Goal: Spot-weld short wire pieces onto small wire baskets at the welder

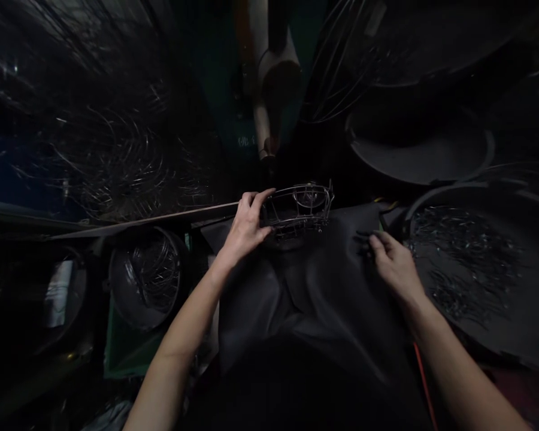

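Observation:
My left hand (247,224) grips the left end of a small wire basket (303,209), thumb below and fingers over its upper rim. The basket is made of bent metal wires, with a round wire ring (311,195) showing near its right end. Its underside is dark and hard to make out. My right hand (393,257) is apart from the basket, to its right, with thumb and fingers pinched on small dark pieces (363,235) that look like short wire bits. Just above the basket is the tapered tip of a machine arm (268,157).
A large round tub (498,194) at the right holds many short metal pieces (471,251). Behind it stands another round tub (424,176). At the left, a bucket (121,299) holds curved wires, near a green crate (117,353). Loose wires (117,161) pile up behind a thin board edge (179,214).

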A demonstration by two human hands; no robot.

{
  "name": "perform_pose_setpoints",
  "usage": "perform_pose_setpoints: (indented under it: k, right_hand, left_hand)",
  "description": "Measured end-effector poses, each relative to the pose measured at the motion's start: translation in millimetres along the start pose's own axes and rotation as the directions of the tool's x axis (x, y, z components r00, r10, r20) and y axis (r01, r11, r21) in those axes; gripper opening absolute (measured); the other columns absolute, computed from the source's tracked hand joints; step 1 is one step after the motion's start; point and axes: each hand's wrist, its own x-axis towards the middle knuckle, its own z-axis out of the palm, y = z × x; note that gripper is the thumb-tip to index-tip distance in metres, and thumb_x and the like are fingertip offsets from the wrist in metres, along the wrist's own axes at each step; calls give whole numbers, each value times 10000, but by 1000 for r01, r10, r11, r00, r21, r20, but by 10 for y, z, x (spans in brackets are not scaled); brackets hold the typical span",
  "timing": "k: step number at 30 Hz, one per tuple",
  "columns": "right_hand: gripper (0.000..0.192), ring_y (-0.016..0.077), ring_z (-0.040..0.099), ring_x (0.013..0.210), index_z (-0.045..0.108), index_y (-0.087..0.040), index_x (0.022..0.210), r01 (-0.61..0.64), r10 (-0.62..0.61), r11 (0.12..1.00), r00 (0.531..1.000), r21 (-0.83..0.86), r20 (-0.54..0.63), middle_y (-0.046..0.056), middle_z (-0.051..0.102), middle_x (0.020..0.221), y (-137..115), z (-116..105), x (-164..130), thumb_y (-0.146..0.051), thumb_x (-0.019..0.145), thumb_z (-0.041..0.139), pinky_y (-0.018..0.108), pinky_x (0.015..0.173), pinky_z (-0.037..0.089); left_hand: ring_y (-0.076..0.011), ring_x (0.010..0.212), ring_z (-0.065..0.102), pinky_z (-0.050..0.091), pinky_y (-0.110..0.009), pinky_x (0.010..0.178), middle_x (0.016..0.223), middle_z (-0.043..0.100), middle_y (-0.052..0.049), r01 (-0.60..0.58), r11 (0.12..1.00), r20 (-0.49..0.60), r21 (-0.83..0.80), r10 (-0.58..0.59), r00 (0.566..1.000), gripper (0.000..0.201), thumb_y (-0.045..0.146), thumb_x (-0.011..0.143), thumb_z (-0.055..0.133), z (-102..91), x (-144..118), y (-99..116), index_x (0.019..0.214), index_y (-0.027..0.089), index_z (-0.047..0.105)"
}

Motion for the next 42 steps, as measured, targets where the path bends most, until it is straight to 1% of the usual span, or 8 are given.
perform_pose_setpoints:
  k: [4, 9, 13, 20, 25, 31, 39, 42]
  right_hand:
    - [514, 162, 593, 605, 659, -177, 1066, -143, 145, 989, 985, -30, 92, 53, 669, 753, 46, 139, -42, -604, 819, 512, 291, 579, 479]
    - [475, 138, 591, 579, 666, -164, 1058, -169, 158, 973, 984, 156, 78, 46, 675, 752, -21, 144, -102, -535, 762, 648, 252, 521, 475]
    - [421, 126, 574, 537, 670, -174, 970, -91, 88, 948, 996, 306, 25, 29, 655, 719, -422, 216, -32, -520, 733, 698, 236, 472, 465]
    - [326, 163, 638, 696, 717, -191, 944, 136, -186, 965, 957, 224, 224, 36, 692, 821, -1185, 743, 409, -476, 814, 623, 255, 596, 496]
    - [279, 133, 605, 675, 689, -181, 871, 328, -334, 940, 940, 92, 68, 22, 683, 793, -1496, 946, 349, -431, 854, 567, 242, 661, 458]
    - [266, 62, 408, 437, 647, -160, 893, 438, -434, 897, 898, 54, -76, 6, 649, 734, -1437, 1051, 270, -408, 877, 551, 221, 508, 389]
    - [171, 116, 616, 640, 642, -165, 880, 632, -617, 775, 754, -6, -223, 25, 675, 783, -1382, 1136, 420, -322, 901, 577, 224, 642, 498]
    - [149, 131, 644, 685, 636, -168, 873, 653, -633, 758, 733, -4, -249, 26, 678, 786, -1387, 1154, 447, -305, 900, 581, 236, 676, 518]
  left_hand:
    - [-225, 1119, 524, 469, -374, 1021, 1179, 505, -66, 10, 1000, 14, -3, -10, 1000, 671, 151, 733, 701, -51, 13, 98, 1342, 214, 426]
    - [-225, 1148, 515, 457, -367, 1026, 1196, 520, -77, 16, 1000, -95, 11, -15, 995, 599, 88, 724, 649, 7, 62, 152, 1280, 194, 454]
    - [-239, 1195, 500, 431, -430, 1056, 1224, 495, -80, 19, 997, -101, 68, -12, 995, 624, 36, 708, 585, 31, 120, 207, 1286, 216, 436]
    - [-252, 1231, 483, 309, -565, 1134, 1233, 490, -86, 26, 960, -122, 280, 9, 992, 595, -4, 746, 513, 135, 113, 238, 1288, 232, 444]
    - [-236, 1190, 512, 323, -557, 1130, 1213, 512, -81, 17, 937, -158, 348, 40, 987, 593, -8, 767, 480, 174, 59, 209, 1307, 234, 439]
    - [-227, 1179, 513, 328, -536, 1134, 1212, 511, -90, 19, 955, -196, 295, 41, 980, 572, 2, 773, 495, 204, 85, 167, 1302, 215, 450]
    - [-225, 1188, 516, 305, -557, 1139, 1227, 508, -96, -14, 957, -252, 291, 91, 963, 549, 22, 806, 485, 284, 200, 76, 1314, 227, 446]
    - [-220, 1191, 513, 298, -559, 1143, 1232, 509, -91, -28, 960, -258, 280, 103, 961, 542, 31, 817, 485, 309, 238, 38, 1318, 234, 442]
